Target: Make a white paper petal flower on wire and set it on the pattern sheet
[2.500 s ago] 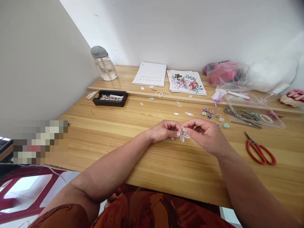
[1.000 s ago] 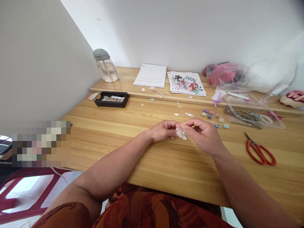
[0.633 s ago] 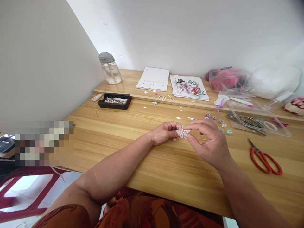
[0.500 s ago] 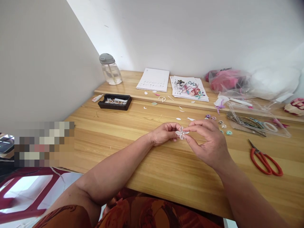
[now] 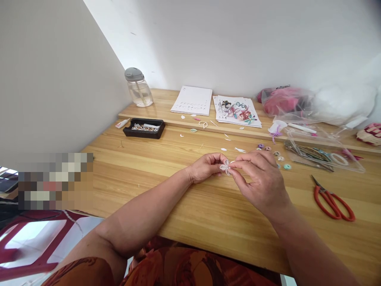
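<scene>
Flower (image 5: 226, 167) sits between my hands, 12 o'clock from me. My left hand (image 5: 205, 167) pinches its 9 o'clock petals, seemingly to steady it; my right hand (image 5: 263, 183) nips the 3 o'clock side. Spare scissors (image 5: 333, 198) lie at 3 o'clock.

The little white paper flower (image 5: 226, 167) is mostly buried between the fingertips of the left hand (image 5: 205, 167) and right hand (image 5: 263, 182), so its shape is hard to read. A pixelated patch (image 5: 55, 180) blots out whatever sits at the far left. The bits in the black tray (image 5: 142, 135) are too tiny to identify. The pink woven thing (image 5: 370, 133) gets chopped by the right edge, and the red chair (image 5: 32, 246) by the bottom-left corner.
</scene>
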`<state>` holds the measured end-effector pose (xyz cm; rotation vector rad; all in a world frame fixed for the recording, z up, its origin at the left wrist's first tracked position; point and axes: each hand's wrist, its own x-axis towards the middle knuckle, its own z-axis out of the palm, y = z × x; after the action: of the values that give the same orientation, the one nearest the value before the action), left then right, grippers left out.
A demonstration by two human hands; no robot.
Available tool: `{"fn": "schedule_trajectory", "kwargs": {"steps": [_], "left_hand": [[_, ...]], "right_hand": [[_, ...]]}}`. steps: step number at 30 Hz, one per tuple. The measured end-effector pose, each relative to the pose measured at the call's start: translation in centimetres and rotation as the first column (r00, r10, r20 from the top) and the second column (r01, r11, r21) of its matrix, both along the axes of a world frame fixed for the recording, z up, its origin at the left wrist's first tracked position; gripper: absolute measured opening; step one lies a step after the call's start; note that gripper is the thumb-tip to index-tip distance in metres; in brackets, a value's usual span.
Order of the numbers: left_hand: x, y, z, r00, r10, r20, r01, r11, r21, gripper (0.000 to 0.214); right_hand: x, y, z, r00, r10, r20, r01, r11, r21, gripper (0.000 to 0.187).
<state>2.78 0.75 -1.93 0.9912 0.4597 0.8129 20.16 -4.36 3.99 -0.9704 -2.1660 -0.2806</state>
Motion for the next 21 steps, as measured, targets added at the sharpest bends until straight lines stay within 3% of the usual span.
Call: {"fn": "schedule_trajectory", "kwargs": {"steps": [4,7,9,12,14,15,21], "left_hand": [[0.0,0.1,0.0,0.998,0.028,0.055,-0.027,0.999,-0.023,0.039],[-0.1,0.2,0.1,0.994,0.063,0.087,-0.059,0.997,-0.050,0.039],[-0.1,0.2,0.2,0.991,0.080,0.104,-0.073,0.995,-0.063,0.039],[0.0,0.2,0.2,0.988,0.098,0.116,-0.091,0.994,-0.062,0.037],[0.1,0.2,0.1,0.988,0.109,0.111,-0.103,0.993,-0.054,0.036],[0.1,0.3,0.0,0.988,0.114,0.108,-0.109,0.993,-0.048,0.036],[0.2,0.6,-0.6,0.988,0.132,0.084,-0.132,0.991,-0.012,0.035]], "right_hand": [[0.2,0.1,-0.1,0.993,-0.011,-0.114,0.007,0.999,-0.041,0.012],[0.4,0.1,-0.4,0.968,-0.095,-0.234,0.053,0.982,-0.181,0.021],[0.4,0.1,-0.7,0.929,-0.161,-0.334,0.034,0.933,-0.358,0.026],[0.1,0.2,-1.2,0.821,-0.180,-0.541,-0.221,0.775,-0.593,0.030],[-0.3,0.3,-1.3,0.748,-0.173,-0.640,-0.384,0.674,-0.631,0.030],[-0.5,0.3,-1.3,0.727,-0.174,-0.664,-0.424,0.648,-0.633,0.029],[-0.9,0.3,-1.3,0.702,-0.170,-0.691,-0.449,0.647,-0.616,0.027]]}}
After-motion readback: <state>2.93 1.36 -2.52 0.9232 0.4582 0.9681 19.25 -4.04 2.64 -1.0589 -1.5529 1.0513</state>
